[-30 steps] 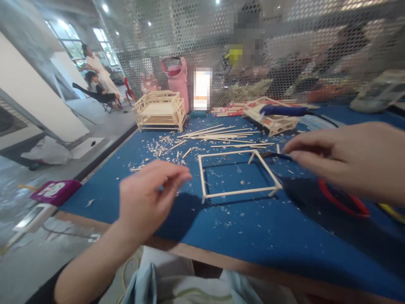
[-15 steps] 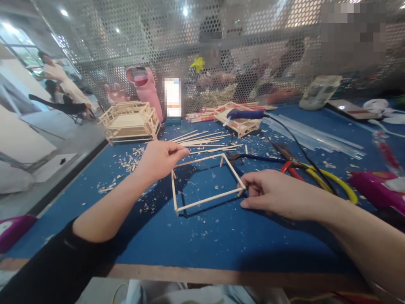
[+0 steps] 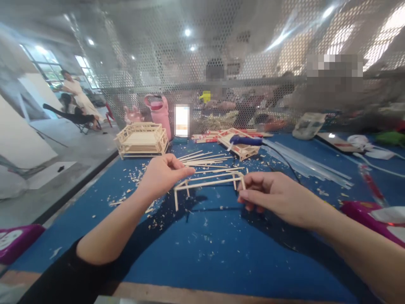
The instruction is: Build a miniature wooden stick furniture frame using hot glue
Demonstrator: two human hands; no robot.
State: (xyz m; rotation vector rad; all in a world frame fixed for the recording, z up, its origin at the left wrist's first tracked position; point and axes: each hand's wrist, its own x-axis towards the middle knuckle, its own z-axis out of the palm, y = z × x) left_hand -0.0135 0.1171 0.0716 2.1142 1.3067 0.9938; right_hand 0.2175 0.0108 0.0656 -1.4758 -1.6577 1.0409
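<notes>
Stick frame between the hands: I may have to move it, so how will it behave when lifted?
The stick frame is probably light, being only thin bars around an open middle. It should feel fairly stiff, as its bars look straight, but may be fragile at the corners, where slim legs join.

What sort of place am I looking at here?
Probably a craft workshop: wood scraps litter the blue table, a stick frame is in hand, a more built-up model stands behind, and there's what looks like a glue gun.
</notes>
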